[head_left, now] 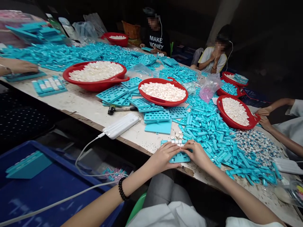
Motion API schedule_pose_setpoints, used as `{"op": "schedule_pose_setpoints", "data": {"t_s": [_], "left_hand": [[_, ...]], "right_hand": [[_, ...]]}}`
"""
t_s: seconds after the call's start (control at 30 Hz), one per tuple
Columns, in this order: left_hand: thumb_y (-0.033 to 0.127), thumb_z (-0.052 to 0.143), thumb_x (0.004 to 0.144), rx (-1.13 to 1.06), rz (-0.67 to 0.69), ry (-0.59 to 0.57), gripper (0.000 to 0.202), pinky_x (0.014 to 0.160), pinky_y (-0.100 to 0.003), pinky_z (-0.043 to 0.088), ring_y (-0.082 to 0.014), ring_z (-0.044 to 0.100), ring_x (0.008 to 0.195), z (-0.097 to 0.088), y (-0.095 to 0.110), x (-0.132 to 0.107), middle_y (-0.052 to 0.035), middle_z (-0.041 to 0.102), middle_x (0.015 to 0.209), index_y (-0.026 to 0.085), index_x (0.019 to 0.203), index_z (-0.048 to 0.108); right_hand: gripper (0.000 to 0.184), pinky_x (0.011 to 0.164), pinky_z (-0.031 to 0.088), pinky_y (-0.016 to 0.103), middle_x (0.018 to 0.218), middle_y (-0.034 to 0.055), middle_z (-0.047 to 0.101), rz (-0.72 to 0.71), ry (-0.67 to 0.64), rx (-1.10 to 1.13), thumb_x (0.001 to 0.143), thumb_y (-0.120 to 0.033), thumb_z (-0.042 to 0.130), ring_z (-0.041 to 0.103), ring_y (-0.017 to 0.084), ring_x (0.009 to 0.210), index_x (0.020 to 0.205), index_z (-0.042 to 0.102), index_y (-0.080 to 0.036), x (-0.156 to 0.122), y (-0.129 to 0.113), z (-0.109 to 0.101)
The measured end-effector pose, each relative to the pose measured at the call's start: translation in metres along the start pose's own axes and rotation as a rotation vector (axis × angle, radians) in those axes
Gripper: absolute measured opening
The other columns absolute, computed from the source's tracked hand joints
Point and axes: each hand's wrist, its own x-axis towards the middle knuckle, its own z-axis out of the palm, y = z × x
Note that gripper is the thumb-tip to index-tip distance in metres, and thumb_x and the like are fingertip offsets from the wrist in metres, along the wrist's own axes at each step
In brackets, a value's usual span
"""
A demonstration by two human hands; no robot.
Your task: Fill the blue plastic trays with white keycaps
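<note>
Both of my hands rest at the near edge of a stained white table [99,107]. My left hand [163,156], with a black beaded bracelet on its wrist, and my right hand [196,154], with a ring on one finger, press down on a small turquoise plastic frame [180,157]. A row of small white plastic pieces [177,142] sits in the frame, partly hidden by my fingers. A few loose white pieces [178,136] lie just beyond my hands. A heap of turquoise plastic strips [213,142] spreads against my right hand.
Red basins of white pieces [163,92] and stacked turquoise frames [156,116] cover the table. A white power bank [120,126] with a cable lies near the edge. A blue crate [28,170] stands at lower left. Several co-workers sit around the table, with a co-worker's hands [265,116] at right.
</note>
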Motion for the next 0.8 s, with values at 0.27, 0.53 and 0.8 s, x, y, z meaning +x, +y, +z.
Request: {"op": "schedule_pose_setpoints", "data": {"t_s": [0.27, 0.53, 0.8], "left_hand": [[0.041, 0.074, 0.086, 0.004, 0.010, -0.028, 0.062, 0.111, -0.053, 0.044, -0.0311, 0.057, 0.128, 0.001, -0.004, -0.004, -0.0121, 0.066, 0.134, 0.023, 0.142, 0.053], [0.042, 0.065, 0.094, 0.055, 0.011, -0.043, 0.057, 0.115, -0.054, 0.039, -0.0294, 0.057, 0.131, 0.008, -0.002, -0.009, -0.0124, 0.063, 0.139, 0.023, 0.145, 0.049], [0.044, 0.071, 0.089, 0.056, -0.019, -0.105, 0.056, 0.112, -0.052, 0.041, -0.0313, 0.057, 0.130, 0.001, 0.001, 0.001, -0.0128, 0.064, 0.137, 0.021, 0.138, 0.057]], "right_hand": [[0.015, 0.078, 0.051, 0.032, 0.084, 0.0051, 0.068, -0.064, -0.062, -0.087, 0.094, -0.016, 0.065, 0.065, 0.021, 0.083, 0.091, 0.078, -0.023, 0.006, -0.001, -0.002], [0.019, 0.082, 0.053, 0.036, 0.089, 0.0077, 0.070, -0.110, -0.001, -0.066, 0.098, -0.018, 0.057, 0.066, 0.022, 0.086, 0.095, 0.076, -0.022, -0.004, 0.003, 0.006], [0.020, 0.082, 0.054, 0.035, 0.092, 0.0067, 0.071, -0.058, 0.014, -0.038, 0.099, -0.021, 0.057, 0.067, 0.022, 0.087, 0.097, 0.076, -0.023, -0.007, 0.006, 0.005]]}}
